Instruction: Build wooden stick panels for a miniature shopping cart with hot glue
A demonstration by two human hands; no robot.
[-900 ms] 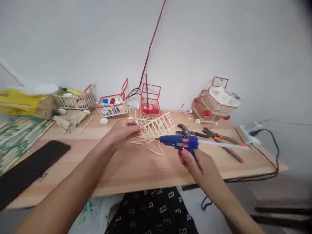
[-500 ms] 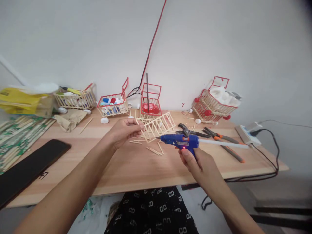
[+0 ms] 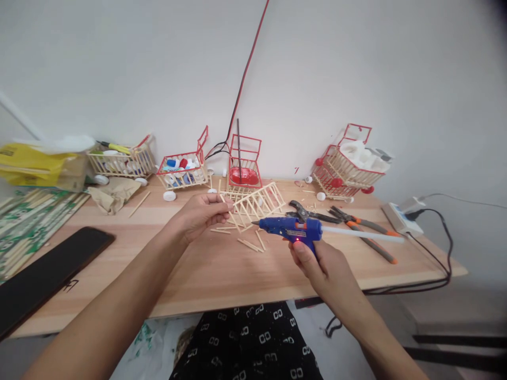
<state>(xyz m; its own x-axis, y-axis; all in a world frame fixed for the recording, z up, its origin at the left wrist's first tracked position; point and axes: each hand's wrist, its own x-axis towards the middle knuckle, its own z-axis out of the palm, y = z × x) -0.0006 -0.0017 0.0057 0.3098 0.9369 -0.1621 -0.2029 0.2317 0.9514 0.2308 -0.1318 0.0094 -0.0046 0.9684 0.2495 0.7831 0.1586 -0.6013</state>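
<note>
Wood bench [image 3: 237,279] against pale wall [image 3: 158,68]. Our left hand [image 3: 204,214] pinches the stick frame [image 3: 255,206] by one end, mid-bench; our right hand [image 3: 322,264] grips the glue gun [image 3: 293,228], nozzle [image 3: 256,223] near the frame's lower edge, contact unclear. Probably gluing; next move calls for steady frame, careful aim.

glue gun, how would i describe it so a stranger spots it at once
Start at the table. Over its middle, left of the orange-handled pliers, the glue gun is held in the right grip. Unlike those pliers, it is blue, with a red light and a white stick out of its back.
</note>
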